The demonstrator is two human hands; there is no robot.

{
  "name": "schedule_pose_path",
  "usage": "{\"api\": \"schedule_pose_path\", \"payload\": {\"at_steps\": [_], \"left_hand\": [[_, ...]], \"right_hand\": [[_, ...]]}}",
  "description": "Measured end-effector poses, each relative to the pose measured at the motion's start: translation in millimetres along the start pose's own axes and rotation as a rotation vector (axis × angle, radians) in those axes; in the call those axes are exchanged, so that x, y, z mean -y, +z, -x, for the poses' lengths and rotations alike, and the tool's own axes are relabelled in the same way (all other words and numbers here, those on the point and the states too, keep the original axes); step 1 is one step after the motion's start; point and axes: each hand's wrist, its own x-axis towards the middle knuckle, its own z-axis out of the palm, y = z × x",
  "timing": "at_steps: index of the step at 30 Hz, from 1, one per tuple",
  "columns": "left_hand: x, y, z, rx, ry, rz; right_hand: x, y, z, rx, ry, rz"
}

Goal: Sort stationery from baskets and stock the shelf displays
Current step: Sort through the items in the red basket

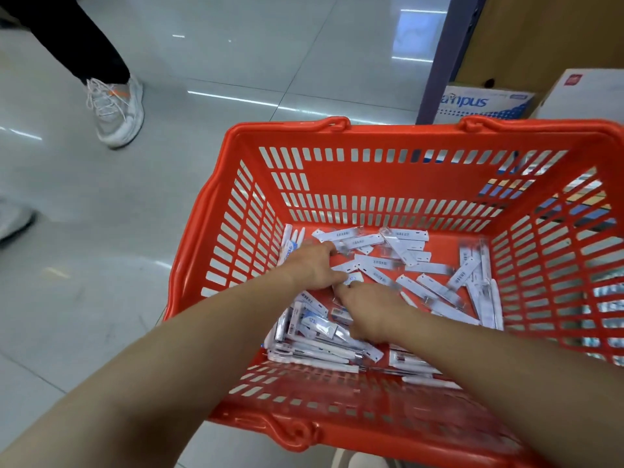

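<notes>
Forearms reach into the red basket: left hand spread on loose white stationery packets, right hand just beside it, grip unclear. Glossy grey floor tiles surround it, with cardboard boxes beyond.

White-and-blue carton behind the post: blue letters "ampus", with the start of the word hidden. The white packets in the orange basket carry barcodes too small to read. The white box's red mark is illegible
</notes>
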Motion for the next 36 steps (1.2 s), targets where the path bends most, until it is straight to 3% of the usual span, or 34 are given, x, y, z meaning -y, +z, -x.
{"api": "schedule_pose_path", "payload": {"at_steps": [4, 8, 13, 15, 19, 22, 25, 29, 32, 34, 36], "left_hand": [[-6.8, 7.9, -8.6, -0.034, -0.055, -0.013], [-12.4, 13.4, -9.8, -0.103, -0.015, -0.103], [-16.6, 19.4, -6.1, -0.101, 0.064, -0.139], [-21.4, 18.2, -4.0, -0.137, 0.123, -0.241], [-34.5, 17.8, -1.0, -0.166, 0.234, -0.569], [-36.6, 17.6, -0.6, -0.16, 0.25, -0.639], [-34.1, 5.9, 1.8, -0.167, 0.16, -0.418], [-33.0, -13.7, 9.3, -0.197, 0.008, 0.413], [-44.1, -24.4, 20.6, -0.006, 0.033, 0.856], [-41.6, -36.1, 23.2, 0.031, 0.097, 0.761], [-25.9, -46.8, 18.1, -0.119, 0.152, 0.41]], "right_hand": [[-29.6, -5.9, 4.2, 0.053, 0.06, -0.084], [-52.4, -12.9, 5.6, 0.043, 0.168, -0.366], [-68.3, -22.0, 11.9, 0.099, 0.349, -1.328], [-71.1, -22.4, 12.7, 0.158, 0.382, -1.579], [-74.6, -22.4, 11.1, 0.069, 0.482, -1.792], [-71.8, -23.3, 11.1, -0.002, 0.538, -1.84], [-67.2, -25.6, 9.5, -0.017, 0.545, -1.864], [-59.4, -30.8, 4.3, -0.011, 0.499, -1.999], [-49.7, -36.2, 1.4, 0.007, 0.409, -2.074], [-44.8, -41.0, -0.2, -0.012, 0.422, -2.092], [-43.9, -45.2, 0.8, -0.04, 0.477, -2.123]]}}
